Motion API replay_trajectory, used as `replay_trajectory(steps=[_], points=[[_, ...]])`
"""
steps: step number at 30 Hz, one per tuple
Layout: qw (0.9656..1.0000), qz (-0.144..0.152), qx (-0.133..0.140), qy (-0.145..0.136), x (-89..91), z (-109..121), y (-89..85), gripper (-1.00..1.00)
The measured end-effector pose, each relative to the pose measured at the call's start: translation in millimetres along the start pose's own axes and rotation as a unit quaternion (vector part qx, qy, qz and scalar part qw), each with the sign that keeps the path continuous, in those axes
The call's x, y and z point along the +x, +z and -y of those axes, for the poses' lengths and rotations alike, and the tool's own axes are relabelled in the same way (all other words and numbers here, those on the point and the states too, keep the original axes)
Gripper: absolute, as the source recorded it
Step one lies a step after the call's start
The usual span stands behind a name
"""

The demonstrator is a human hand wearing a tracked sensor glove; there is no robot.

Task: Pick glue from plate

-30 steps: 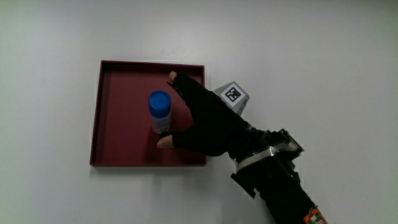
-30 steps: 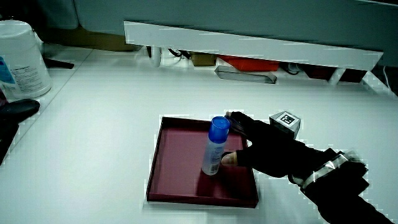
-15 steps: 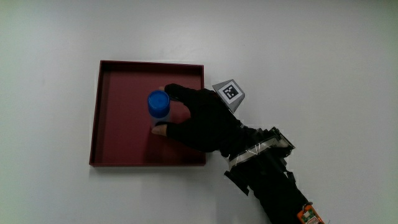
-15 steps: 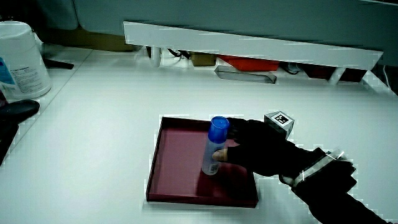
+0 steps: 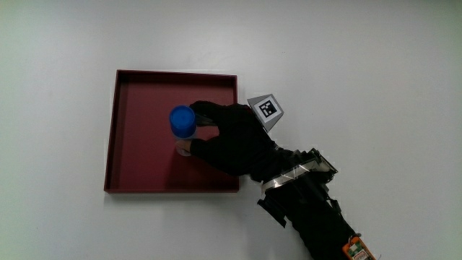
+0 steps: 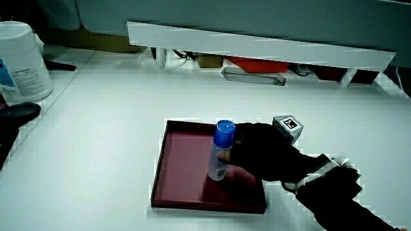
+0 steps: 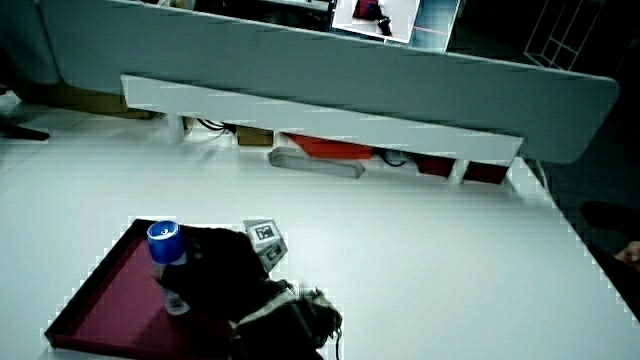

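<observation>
A glue stick (image 5: 182, 121) with a blue cap and a white body stands upright on the dark red square plate (image 5: 141, 162). The gloved hand (image 5: 198, 134) reaches in over the plate's edge, and its fingers are curled around the stick's body below the cap. The patterned cube (image 5: 266, 110) sits on the back of the hand, just outside the plate's rim. Both side views show the glue stick (image 6: 220, 154) (image 7: 167, 258) upright with its base on the plate (image 6: 182, 176) (image 7: 100, 308) and the hand (image 6: 247, 154) (image 7: 205, 268) closed against it.
A white tub with a blue label (image 6: 23, 61) and a dark object (image 6: 16, 115) are at the table's edge in a side view. A low partition with a white ledge (image 6: 257, 45) (image 7: 320, 112) bounds the table, with a grey tray (image 6: 253, 77) beneath it.
The hand has slid further over the plate toward the glue stick, and its spread fingers have closed around the stick. The stick stays upright on the plate.
</observation>
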Motion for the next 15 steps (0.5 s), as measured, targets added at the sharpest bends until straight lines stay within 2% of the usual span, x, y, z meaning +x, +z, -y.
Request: replay_trajectory(steps=[4, 12, 15], points=[[0.9997, -0.021, 0.002, 0.01, -7.1, 2.5, 5.6, 1.0], [0.9979, -0.056, 0.021, 0.023, -48.5, 19.3, 35.3, 1.0], [0.9979, -0.047, 0.033, 0.028, -61.4, 29.9, 50.0, 1.0]])
